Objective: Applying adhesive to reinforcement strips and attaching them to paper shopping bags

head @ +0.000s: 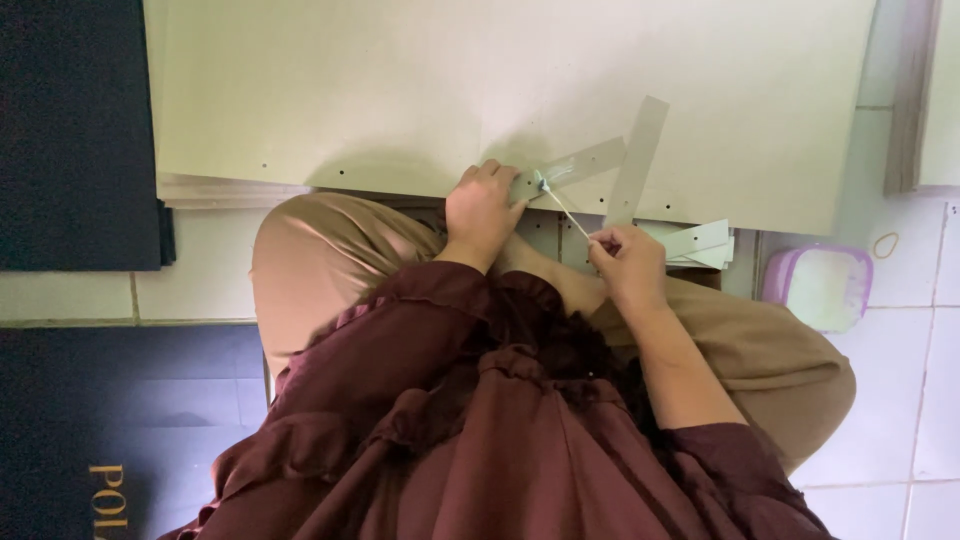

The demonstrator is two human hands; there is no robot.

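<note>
1. Head view, hands: the left hand (482,208) sits just left of centre, knuckles up, its fingers curled and pressing down on the near end of a grey strip (575,165) at the front edge of a pale board (400,90).
2. Right hand (628,265) lies at about four o'clock from the left one, close beside it, its fingertips pinched together on the lower end of a thin white stick (566,208).
3. Stick runs up toward ten o'clock from the right hand; its far tip meets the grey strip just beside the left fingers, where a small glossy blob shows.
4. Second grey strip (637,160) lies at two o'clock from the left hand, standing nearly upright in the picture, its top leaning right, crossing the far end of the first strip.
5. Stack of grey strips (700,243) rests just right of the right hand, at the board's front edge.
6. Lilac-rimmed container (818,288) sits at three o'clock on the white tiled floor (900,400), well apart from the hands.
7. Dark mat (70,130) fills the nine o'clock side.
</note>
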